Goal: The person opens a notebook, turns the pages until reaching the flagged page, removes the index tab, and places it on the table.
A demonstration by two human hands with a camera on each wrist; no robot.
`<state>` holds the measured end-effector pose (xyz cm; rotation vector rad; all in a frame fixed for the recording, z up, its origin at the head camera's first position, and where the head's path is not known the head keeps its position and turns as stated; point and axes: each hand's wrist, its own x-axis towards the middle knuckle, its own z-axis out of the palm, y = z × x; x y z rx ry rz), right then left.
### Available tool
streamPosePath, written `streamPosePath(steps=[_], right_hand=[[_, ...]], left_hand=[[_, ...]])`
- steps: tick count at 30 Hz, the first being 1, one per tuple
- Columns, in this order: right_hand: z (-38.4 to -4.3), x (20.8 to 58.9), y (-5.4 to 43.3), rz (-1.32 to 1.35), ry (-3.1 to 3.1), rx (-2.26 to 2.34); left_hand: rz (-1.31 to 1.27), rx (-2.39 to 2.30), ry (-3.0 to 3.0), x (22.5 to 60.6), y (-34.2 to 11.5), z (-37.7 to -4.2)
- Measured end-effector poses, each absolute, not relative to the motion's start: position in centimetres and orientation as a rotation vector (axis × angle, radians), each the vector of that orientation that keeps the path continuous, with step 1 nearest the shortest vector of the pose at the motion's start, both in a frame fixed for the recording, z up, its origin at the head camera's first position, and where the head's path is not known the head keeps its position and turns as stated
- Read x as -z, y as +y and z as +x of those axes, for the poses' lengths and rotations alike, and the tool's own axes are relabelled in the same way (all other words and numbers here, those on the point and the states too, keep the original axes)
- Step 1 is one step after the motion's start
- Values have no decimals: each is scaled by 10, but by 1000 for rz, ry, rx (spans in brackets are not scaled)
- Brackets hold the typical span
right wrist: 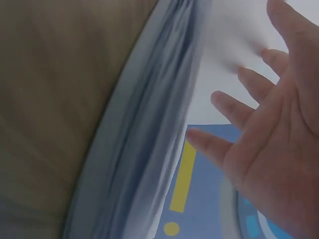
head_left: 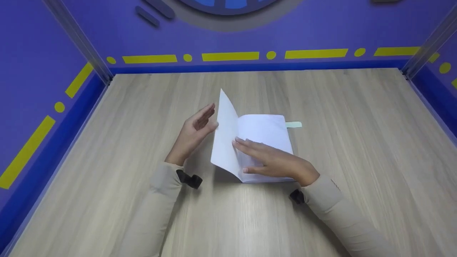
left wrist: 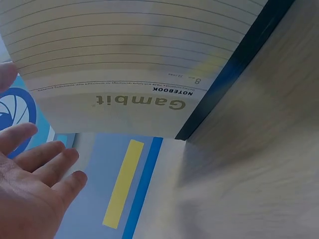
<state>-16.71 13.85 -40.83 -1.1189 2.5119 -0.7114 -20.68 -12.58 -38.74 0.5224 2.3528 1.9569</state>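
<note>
Both hands are seen at a spread notebook (head_left: 266, 128), which lies near the middle of the bench (head_left: 357, 135). The left hand (head_left: 194, 132) has a wide, slack grip, its fingers extended and its thumb at the outer edge of a raised leaf (head_left: 224, 132); whether the thumb touches cannot be told. The right hand (head_left: 273, 160) also has a wide grip, its straight fingers laid on the white page near the fold. The leaf stands steeply between the hands; its outward face, seen from the left wrist, bears ruled lines and the inverted word Gambit beside a dark strip (left wrist: 234, 74). The right hand hides the lower part of the page, and a pale green tab (head_left: 294, 124) projects from the far side. The left forearm rises from the lower left, palm toward the leaf; the right slants in from the lower right, palm down, thumb apart. Beige sleeves (head_left: 150, 210) end at black wrist devices (head_left: 190, 179). Beyond the bench stand blue-violet walls (head_left: 228, 39) with yellow dashes and dots.
</note>
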Motion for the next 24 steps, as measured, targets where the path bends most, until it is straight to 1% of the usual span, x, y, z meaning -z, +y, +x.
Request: streamPosePath(steps=[18, 24], right_hand=[[-169, 408, 160, -953, 2530, 500], [-171, 409, 174, -830, 2535, 504]], left_hand=[[749, -1757, 2540, 393, -154, -210], [795, -1679, 2618, 397, -159, -213]])
